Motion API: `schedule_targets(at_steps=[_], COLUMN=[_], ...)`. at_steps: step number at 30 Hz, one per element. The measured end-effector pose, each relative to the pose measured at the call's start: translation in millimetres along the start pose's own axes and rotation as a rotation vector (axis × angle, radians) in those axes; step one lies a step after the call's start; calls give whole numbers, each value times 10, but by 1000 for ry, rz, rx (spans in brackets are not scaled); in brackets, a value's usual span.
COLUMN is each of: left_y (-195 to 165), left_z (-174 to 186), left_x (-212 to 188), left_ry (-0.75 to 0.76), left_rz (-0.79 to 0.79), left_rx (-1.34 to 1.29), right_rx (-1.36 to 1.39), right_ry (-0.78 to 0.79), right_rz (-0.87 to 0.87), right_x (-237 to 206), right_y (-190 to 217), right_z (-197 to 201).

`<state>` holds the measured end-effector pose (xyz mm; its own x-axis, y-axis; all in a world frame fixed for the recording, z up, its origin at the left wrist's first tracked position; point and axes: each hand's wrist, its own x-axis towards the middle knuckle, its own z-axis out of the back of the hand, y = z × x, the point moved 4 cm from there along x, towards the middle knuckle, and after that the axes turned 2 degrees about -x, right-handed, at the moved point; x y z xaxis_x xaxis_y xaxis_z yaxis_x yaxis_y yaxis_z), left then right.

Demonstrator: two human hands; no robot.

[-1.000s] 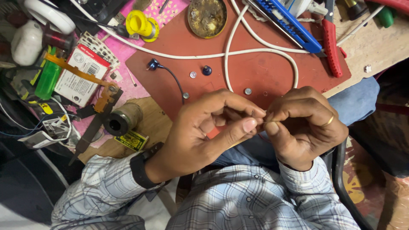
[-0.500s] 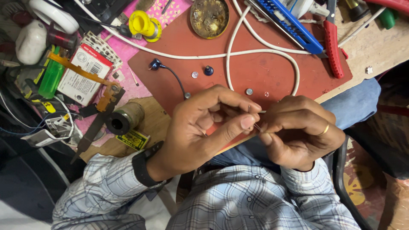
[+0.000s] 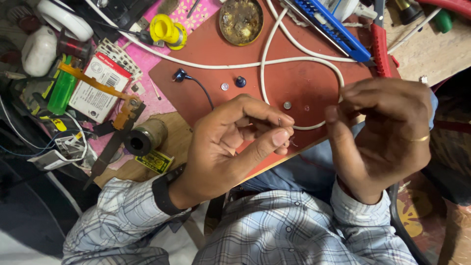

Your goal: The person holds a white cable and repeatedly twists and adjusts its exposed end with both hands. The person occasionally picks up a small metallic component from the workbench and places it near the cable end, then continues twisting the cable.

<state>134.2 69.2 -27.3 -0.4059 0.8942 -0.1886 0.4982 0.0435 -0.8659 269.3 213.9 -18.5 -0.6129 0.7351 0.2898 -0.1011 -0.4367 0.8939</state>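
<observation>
My left hand [image 3: 235,142] is held over the near edge of a red-brown work mat [image 3: 304,83], thumb and fingers pinched on a tiny metal part [image 3: 280,121] with thin wire ends. My right hand [image 3: 387,132], a gold ring on one finger, is raised a short way to the right of it, fingers curled together; I cannot see anything in it. A gap separates the two hands. A white cable [image 3: 265,64] loops across the mat just beyond my fingertips.
On the mat lie a round tin of brown paste [image 3: 240,19], a blue utility knife [image 3: 328,24], red-handled pliers [image 3: 379,44], a small black plug [image 3: 180,75] and small round bits. Left of it are a yellow spool [image 3: 167,30], a green lighter [image 3: 61,91], a dark cylinder [image 3: 144,137] and tangled wires.
My hands were pressed together at the fingertips; now the right hand has pulled away to the right and up. The left hand still pinches the small part. The view has drawn closer.
</observation>
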Motion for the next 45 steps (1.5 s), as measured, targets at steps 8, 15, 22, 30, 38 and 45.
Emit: schedule_targets(at_steps=[8, 15, 22, 30, 38, 45], left_y=[-44, -93, -92, -83, -105, -122], left_z=[-11, -44, -64, -58, -54, -66], left_x=[-17, -14, -15, -13, -12, -12], left_ry=[14, 37, 31, 9, 35, 47], left_rz=[-28, -67, -45, -20, -106, -104], left_rx=[58, 112, 103, 51, 138, 81], right_rx=[286, 182, 183, 218, 262, 293], right_ry=[245, 233, 215, 192, 136, 49], right_rz=[-158, -175, -77, -102, -148, -163], right_x=[-20, -58, -99, -149, -183, -121], right_y=[124, 152, 134, 11, -62, -61], right_z=[-122, -77, -79, -13, 71, 104])
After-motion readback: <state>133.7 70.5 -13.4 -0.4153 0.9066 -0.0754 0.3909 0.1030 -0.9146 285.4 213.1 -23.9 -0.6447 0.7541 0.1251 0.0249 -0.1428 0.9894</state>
